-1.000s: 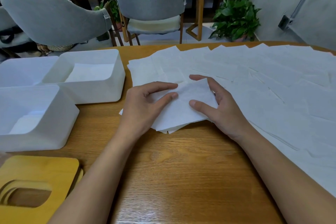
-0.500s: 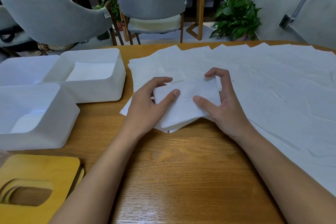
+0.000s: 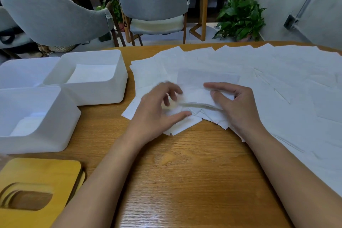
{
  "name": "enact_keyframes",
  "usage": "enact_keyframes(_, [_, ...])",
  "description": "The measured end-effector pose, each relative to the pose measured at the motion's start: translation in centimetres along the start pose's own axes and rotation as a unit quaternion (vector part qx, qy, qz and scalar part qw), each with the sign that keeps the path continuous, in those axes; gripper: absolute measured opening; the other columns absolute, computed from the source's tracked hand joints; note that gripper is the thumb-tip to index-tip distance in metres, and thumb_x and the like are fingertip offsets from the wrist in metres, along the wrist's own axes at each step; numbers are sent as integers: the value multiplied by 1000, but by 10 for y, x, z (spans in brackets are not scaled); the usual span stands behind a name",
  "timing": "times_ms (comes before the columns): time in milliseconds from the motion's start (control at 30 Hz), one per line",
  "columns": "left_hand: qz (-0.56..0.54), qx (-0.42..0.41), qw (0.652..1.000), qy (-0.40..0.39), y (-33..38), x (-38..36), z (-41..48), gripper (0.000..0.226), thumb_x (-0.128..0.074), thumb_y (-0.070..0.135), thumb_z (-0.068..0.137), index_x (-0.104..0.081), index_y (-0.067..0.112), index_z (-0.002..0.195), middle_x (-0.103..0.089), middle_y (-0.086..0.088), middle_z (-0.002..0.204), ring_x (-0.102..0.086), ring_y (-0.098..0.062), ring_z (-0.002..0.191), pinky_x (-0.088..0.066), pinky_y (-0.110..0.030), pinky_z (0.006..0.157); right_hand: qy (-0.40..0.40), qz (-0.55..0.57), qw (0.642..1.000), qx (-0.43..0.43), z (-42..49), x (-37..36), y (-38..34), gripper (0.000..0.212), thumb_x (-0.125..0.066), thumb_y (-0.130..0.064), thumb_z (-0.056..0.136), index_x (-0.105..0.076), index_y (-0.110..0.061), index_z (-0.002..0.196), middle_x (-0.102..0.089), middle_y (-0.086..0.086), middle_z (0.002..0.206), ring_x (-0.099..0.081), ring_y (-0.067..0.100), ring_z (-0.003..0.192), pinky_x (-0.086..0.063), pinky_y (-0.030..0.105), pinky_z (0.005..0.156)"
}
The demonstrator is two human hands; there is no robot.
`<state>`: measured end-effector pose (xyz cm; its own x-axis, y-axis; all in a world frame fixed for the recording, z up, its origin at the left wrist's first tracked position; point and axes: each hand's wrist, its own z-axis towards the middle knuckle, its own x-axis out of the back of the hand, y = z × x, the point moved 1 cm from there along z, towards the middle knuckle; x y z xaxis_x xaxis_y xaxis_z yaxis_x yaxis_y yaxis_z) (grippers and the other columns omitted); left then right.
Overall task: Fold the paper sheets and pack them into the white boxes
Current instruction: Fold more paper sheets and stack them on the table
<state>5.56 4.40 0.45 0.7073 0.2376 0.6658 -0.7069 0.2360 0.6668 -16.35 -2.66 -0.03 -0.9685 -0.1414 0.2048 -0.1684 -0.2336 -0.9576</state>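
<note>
A person folds paper at a wooden table (image 3: pixel 185 172). The right hand (image 3: pixel 236 106) pinches the right end of a half-folded sheet (image 3: pixel 194 94) between thumb and forefinger. The left hand (image 3: pixel 159 111) is at the sheet's left end with its fingers loosely curled. Motion blur hides whether it grips anything.

The sheet sits a little above a fan of loose sheets (image 3: pixel 268 83) that covers the right side of the table. The white boxes (image 3: pixel 96 92) stand to the left, near the sheets, and two of them already hold folded paper.

The paper looks thin, light and limp. It is likely to sag, crease easily and slide over the sheets beneath. It is probably best held at two opposite ends near the fold, with a light pinch, so that only one sheet comes up.
</note>
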Motion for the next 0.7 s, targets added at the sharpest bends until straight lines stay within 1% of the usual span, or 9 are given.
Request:
enact_keyframes(67, [53,-24,994,-98,1,-4,-2,37,-85,54,80,-72,32,107,-62,17,95,-57,-5,93,-42,-18,75,5,-8,1000,-9,0,0,0,27,-68,-10,98,-83,-30,106,-77,-21,111,-64,-5,116,-49,26,108])
enact_keyframes(100, [76,-27,989,-123,1,-7,-3,34,-83,56,81,-75,33,105,-63,18,95,-56,-3,94,-44,-23,78,5,-14,1000,-10,0,-1,0,27,-68,-11,98,-83,-31,106,-77,-22,111,-64,-5,116,-49,26,107])
enact_keyframes(233, [112,-55,989,-84,2,-13,-4,13,-79,42,90,-81,30,95,-67,16,93,-58,-4,92,-48,-36,87,-2,-26,1000,-8,0,-1,0,27,-67,-12,99,-83,-32,106,-76,-23,112,-63,-6,116,-48,21,105])
enact_keyframes(333, [127,-72,987,-66,5,-16,-5,7,-78,32,89,-79,26,86,-67,14,88,-59,-7,88,-49,-39,85,-12,-49,999,-2,0,-3,0,28,-66,-13,100,-82,-34,107,-75,-25,113,-61,-9,117,-45,10,101])
enact_keyframes(400, [94,-70,992,-54,8,-13,-6,6,-78,29,88,-76,25,85,-66,14,87,-60,-9,88,-50,-37,83,-17,-61,998,1,0,-5,0,30,-65,-11,99,-81,-35,109,-74,-26,116,-59,-11,119,-42,4,100])
enact_keyframes(433, [63,-70,995,-41,10,-11,-5,5,-78,27,88,-75,24,85,-66,13,86,-62,-10,88,-50,-33,83,-20,-62,998,4,0,-5,0,32,-65,-9,98,-81,-35,110,-74,-25,117,-59,-11,120,-42,5,101])
enact_keyframes(500, [0,-62,998,-4,14,-6,-4,6,-80,20,89,-75,22,85,-70,12,86,-66,-11,90,-47,-23,82,-33,-54,998,14,0,-5,0,35,-64,-7,94,-81,-33,110,-74,-23,119,-60,-7,120,-45,12,103])
enact_keyframes(567, [-42,-30,998,23,18,-1,-4,9,-79,16,90,-75,22,85,-73,13,86,-68,-8,93,-43,-14,83,-60,-46,997,33,-1,-3,-1,36,-61,-12,86,-81,-31,109,-75,-20,117,-63,-1,118,-48,17,100])
enact_keyframes(700, [-101,32,994,34,20,0,-3,10,-77,15,92,-76,23,86,-74,15,86,-69,-6,94,-47,-14,86,-126,-101,983,83,-6,-6,-4,36,-63,-25,81,-78,-35,113,-74,-16,118,-65,10,116,-51,21,95])
